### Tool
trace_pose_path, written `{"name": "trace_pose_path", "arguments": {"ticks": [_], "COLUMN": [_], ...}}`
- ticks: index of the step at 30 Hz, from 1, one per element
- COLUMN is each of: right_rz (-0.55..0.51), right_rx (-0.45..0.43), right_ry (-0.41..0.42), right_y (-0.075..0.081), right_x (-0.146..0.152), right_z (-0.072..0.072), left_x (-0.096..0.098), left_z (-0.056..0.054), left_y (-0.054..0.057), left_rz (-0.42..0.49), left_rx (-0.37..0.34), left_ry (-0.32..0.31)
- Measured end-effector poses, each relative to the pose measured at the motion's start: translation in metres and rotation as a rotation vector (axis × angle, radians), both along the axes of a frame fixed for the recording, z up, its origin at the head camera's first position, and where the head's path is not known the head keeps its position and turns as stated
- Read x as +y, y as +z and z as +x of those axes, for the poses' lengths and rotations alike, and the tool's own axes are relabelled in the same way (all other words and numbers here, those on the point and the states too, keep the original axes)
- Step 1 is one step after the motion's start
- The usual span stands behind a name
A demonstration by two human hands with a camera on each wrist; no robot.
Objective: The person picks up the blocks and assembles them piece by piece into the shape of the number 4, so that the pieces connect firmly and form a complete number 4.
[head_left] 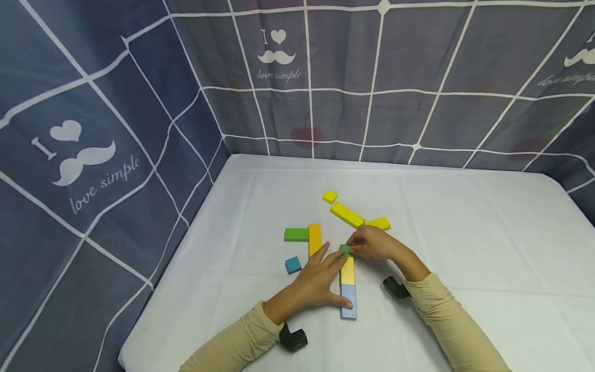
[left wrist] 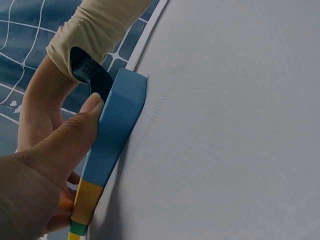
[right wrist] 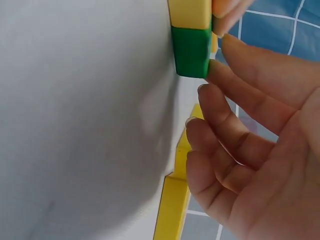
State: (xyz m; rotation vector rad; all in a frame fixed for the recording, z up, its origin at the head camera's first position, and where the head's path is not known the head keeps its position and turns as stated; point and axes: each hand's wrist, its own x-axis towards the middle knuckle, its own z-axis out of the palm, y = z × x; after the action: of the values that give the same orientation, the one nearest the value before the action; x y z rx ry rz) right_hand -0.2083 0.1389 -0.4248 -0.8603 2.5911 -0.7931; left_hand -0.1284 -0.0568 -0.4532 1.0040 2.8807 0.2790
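Touching the green block (right wrist: 191,52), upper middle of the right wrist view, with the right hand (head_left: 373,243); cannot tell if pinched. Resting on the blue block (head_left: 348,293) with the left hand (head_left: 316,283) spread. Probably light, stiff, smooth; best taken by opposite sides.

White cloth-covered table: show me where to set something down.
Bare table right of the yellow rectangular blocks, and left of the teal square block. Crowded: around the small green block, between left hand and right hand.
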Motion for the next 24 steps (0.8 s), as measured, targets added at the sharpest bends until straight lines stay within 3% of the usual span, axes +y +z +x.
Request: {"name": "trace_pose_path", "arguments": {"ticks": [4, 12, 15, 18, 24], "right_rz": [-0.039, -0.217, -0.193, -0.104, 0.041], "right_rx": [0.012, 0.162, 0.167, 0.15, 0.162], "right_ry": [-0.043, -0.276, -0.326, -0.354, -0.357], "right_y": [-0.001, 0.006, 0.005, -0.002, -0.013], "right_x": [0.006, 0.031, 0.037, 0.043, 0.05], "right_z": [-0.003, -0.006, -0.008, -0.011, -0.016], "left_x": [0.001, 0.002, 0.001, 0.0, 0.001], "left_z": [0.0, -0.002, -0.001, -0.001, -0.001], "left_y": [0.0, 0.001, 0.0, -0.002, -0.004], "left_rz": [-0.017, -0.009, -0.006, -0.003, 0.015], "left_rx": [-0.025, -0.023, -0.016, -0.002, 0.014], "left_ry": [0.004, 0.014, 0.011, 0.002, -0.009]}}
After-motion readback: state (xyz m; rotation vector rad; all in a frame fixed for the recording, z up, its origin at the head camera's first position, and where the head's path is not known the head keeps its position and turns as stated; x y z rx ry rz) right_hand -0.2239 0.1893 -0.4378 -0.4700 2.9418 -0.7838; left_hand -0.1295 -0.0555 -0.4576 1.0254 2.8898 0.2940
